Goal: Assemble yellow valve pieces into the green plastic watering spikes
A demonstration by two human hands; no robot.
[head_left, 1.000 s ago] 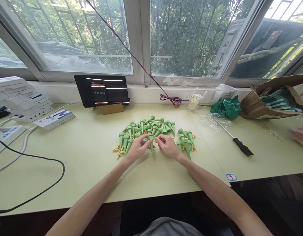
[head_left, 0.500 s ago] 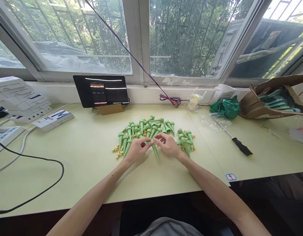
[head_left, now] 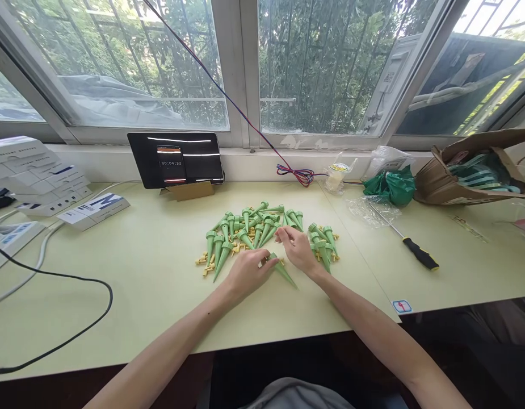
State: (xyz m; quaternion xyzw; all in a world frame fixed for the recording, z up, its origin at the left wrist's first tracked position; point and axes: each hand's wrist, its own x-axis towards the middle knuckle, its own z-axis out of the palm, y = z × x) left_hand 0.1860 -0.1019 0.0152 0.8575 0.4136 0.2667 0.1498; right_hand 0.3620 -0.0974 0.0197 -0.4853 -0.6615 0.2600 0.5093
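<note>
My left hand point(head_left: 250, 270) grips a green plant watering spike point(head_left: 285, 274) by its wide capped end; the tip points right and toward me. Just above it, my right hand point(head_left: 297, 249) is closed at the near edge of the pile, fingertips pinched together; whatever they may hold is hidden. Behind both hands lies a heap of green watering spikes point(head_left: 222, 257), several with ribbed caps. Small yellow valve pieces point(head_left: 206, 271) lie among them, on the left and on the right of the heap.
A tablet point(head_left: 138, 162) leans on a cardboard stand at the back. White boxes point(head_left: 28, 170) are stacked left, with a black cable point(head_left: 104, 284) nearer me. To the right are a screwdriver point(head_left: 419, 254), a green plastic bag point(head_left: 392, 184) and an opened cardboard box point(head_left: 432, 184).
The hands have come apart. My left hand moved toward me and right with the spike, which now slants more sideways. My right hand let go of the spike and moved slightly up.
</note>
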